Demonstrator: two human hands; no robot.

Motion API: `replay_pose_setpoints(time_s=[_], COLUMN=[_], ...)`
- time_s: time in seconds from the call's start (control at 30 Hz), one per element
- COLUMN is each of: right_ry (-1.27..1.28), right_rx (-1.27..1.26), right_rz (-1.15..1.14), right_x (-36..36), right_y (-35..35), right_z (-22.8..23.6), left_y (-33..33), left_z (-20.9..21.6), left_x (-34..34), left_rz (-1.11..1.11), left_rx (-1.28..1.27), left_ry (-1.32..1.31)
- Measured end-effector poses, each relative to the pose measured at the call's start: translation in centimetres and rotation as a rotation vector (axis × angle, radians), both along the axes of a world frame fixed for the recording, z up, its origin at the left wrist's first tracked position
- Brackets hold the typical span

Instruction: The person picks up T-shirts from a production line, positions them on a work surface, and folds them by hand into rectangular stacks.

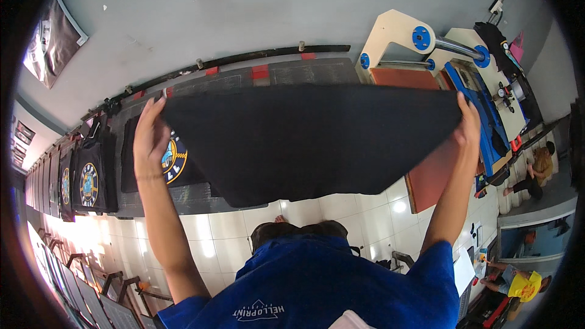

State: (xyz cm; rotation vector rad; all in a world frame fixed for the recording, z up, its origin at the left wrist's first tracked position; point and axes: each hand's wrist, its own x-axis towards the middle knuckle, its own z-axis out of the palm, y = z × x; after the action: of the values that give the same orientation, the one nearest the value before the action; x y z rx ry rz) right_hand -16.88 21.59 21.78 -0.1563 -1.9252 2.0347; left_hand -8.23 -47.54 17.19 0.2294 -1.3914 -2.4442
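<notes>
The single wide fisheye looks from the wearer's head, down and forward over the blue shirt (341, 280), bending straight edges toward its rim. Left grip (151, 137) and right grip (467, 125) sit near it; past them show bench (311, 73) and wall (274, 12), below them floor (372, 219).

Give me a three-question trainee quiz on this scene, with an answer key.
1. Short answer: what do the left hand and right hand hold stretched between them?
2. Multiple choice: on which side of the person is the cream-and-blue press machine?
a) left
b) right
c) directly behind
3. True or false: the black T-shirts lying at the left carry round prints.

Key:
1. A black cloth
2. b
3. True
</notes>
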Motion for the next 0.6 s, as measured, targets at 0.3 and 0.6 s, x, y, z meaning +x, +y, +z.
replay_pose_setpoints(time_s=[0.3,0.6], right_ry=[0.073,-0.215], right_rx=[-0.001,0.236], right_rz=[0.005,-0.145], right_x=[-7.0,4.1], right_y=[-3.8,-3.3], right_z=[4.4,-6.4], left_y=[-1.6,-1.3], left_z=[7.7,-3.4], left_x=[-6.0,5.1], left_rz=[0.104,0.159], left_rx=[-0.341,-0.493], left_ry=[0.089,-0.165])
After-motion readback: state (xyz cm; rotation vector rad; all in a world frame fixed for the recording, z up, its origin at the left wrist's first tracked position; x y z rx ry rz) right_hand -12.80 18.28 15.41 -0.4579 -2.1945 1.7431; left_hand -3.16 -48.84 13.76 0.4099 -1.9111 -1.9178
